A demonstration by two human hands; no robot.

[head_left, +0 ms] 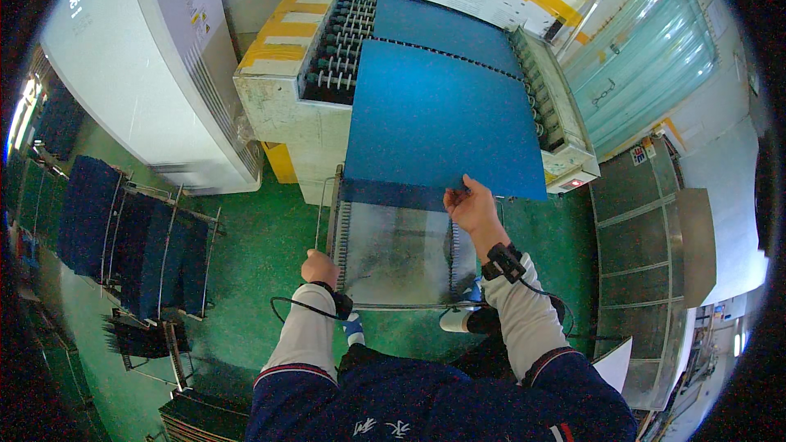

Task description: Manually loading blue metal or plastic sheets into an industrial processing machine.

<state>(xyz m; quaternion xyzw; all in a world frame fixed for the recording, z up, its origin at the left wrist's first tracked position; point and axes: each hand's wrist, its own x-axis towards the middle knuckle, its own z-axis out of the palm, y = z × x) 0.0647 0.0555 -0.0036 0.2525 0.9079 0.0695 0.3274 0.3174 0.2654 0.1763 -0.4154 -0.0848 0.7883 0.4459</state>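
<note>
A large blue sheet (pixel 442 115) lies partly on the roller machine, its near edge reaching over a metal rack (pixel 397 305). The rack has toothed, spring-like rails along both sides and a greyish panel (pixel 397 250) between them. My right hand (pixel 476 209) is at the near edge of the sheet, fingers half curled and apart; whether it touches the sheet is unclear. At the rack's left side my left hand (pixel 319 268) is closed where the upright wire bar (pixel 322 209) meets it. Both wrists wear black strapped devices with cables.
The roller machine (pixel 295 127) stands ahead, with another blue sheet (pixel 442 20) farther in. A tall white cabinet-like unit (pixel 147 57) is at left. Racks of dark sheets (pixel 135 237) stand on the green floor. At right are a framed grey panel (pixel 639 278) and a translucent curtain (pixel 647 57).
</note>
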